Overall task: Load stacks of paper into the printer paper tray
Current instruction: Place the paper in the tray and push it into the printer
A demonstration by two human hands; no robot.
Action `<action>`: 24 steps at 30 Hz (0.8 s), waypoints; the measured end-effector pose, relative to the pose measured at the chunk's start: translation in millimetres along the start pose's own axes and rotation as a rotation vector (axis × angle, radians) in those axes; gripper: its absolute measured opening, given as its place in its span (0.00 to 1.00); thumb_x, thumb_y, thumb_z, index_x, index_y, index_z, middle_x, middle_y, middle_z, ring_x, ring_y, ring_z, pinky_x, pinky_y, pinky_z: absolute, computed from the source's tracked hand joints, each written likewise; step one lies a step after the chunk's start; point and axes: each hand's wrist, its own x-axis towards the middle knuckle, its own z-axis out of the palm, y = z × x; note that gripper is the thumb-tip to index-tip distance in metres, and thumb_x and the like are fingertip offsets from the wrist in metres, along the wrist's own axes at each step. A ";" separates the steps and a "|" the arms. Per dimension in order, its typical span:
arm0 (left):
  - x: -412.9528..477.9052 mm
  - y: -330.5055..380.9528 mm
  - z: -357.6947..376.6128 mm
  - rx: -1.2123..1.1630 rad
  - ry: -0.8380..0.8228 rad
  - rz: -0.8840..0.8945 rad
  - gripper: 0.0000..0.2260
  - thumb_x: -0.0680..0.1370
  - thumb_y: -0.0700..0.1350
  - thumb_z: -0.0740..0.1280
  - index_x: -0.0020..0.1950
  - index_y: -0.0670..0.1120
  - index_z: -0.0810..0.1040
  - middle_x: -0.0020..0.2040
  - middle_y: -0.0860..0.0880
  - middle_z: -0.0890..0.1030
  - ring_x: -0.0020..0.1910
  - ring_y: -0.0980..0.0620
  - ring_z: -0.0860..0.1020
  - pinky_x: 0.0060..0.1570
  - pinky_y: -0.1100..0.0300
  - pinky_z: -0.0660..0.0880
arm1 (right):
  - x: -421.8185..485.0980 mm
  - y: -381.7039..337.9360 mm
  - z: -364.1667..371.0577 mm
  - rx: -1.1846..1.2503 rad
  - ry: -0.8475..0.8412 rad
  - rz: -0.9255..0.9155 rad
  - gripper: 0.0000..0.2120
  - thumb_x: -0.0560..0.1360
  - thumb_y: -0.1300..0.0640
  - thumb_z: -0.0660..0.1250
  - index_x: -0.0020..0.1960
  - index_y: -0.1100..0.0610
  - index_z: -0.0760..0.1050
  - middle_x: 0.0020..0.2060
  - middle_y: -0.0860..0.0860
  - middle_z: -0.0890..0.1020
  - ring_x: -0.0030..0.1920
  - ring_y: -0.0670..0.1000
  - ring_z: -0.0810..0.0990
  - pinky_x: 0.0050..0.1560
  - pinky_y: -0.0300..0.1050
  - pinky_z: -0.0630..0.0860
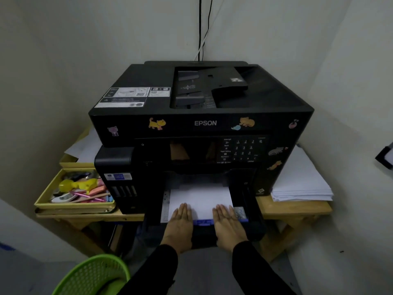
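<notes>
A black Epson printer (202, 124) with cat stickers stands on a wooden table (297, 206). Its paper tray (247, 201) is pulled out at the front bottom. A white stack of paper (201, 199) lies flat inside the tray. My left hand (180, 224) rests palm down on the near left part of the paper, fingers straight and together. My right hand (228, 224) lies flat on the near right part, over the tray's blue front guide (203, 222). Neither hand grips anything.
A second pile of white paper (302, 184) sits on the table right of the printer. A yellow tray (45, 202) of pens and small items is on the left. A green basket (91, 275) stands on the floor. Cables (201, 28) run up the wall.
</notes>
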 end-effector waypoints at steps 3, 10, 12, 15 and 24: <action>18.9 -7.9 -10.3 -0.027 0.035 -0.042 0.36 0.77 0.43 0.59 0.76 0.36 0.39 0.78 0.38 0.42 0.78 0.42 0.41 0.77 0.51 0.42 | 22.6 6.7 -10.9 0.013 0.022 0.044 0.43 0.73 0.59 0.66 0.77 0.65 0.43 0.77 0.61 0.49 0.78 0.57 0.45 0.76 0.53 0.37; 22.0 -8.9 -9.5 -0.252 0.145 -0.200 0.44 0.72 0.56 0.60 0.77 0.37 0.39 0.77 0.38 0.36 0.74 0.42 0.30 0.71 0.47 0.27 | 29.7 4.1 -11.8 0.109 0.043 0.250 0.44 0.72 0.49 0.68 0.77 0.58 0.45 0.78 0.60 0.48 0.77 0.61 0.41 0.64 0.73 0.28; 16.3 2.1 -9.1 -0.452 0.203 -0.302 0.47 0.70 0.57 0.59 0.76 0.37 0.37 0.75 0.38 0.31 0.69 0.43 0.25 0.67 0.48 0.23 | 24.7 1.5 -11.0 0.226 0.061 0.337 0.44 0.69 0.47 0.67 0.77 0.56 0.47 0.78 0.59 0.48 0.77 0.62 0.38 0.49 0.72 0.17; 11.9 29.2 -19.7 -0.867 0.286 -0.659 0.48 0.74 0.55 0.66 0.75 0.35 0.36 0.75 0.34 0.32 0.73 0.39 0.29 0.74 0.46 0.35 | 14.5 -1.3 -9.2 0.500 0.163 0.501 0.45 0.68 0.46 0.65 0.78 0.53 0.46 0.78 0.59 0.42 0.75 0.63 0.33 0.50 0.69 0.17; 23.5 39.5 -54.7 -1.990 0.315 -1.063 0.53 0.72 0.57 0.70 0.75 0.35 0.34 0.78 0.40 0.38 0.78 0.40 0.49 0.75 0.49 0.52 | 18.5 6.8 -22.1 1.907 0.452 1.106 0.53 0.73 0.46 0.69 0.76 0.61 0.32 0.77 0.61 0.43 0.77 0.61 0.53 0.74 0.56 0.57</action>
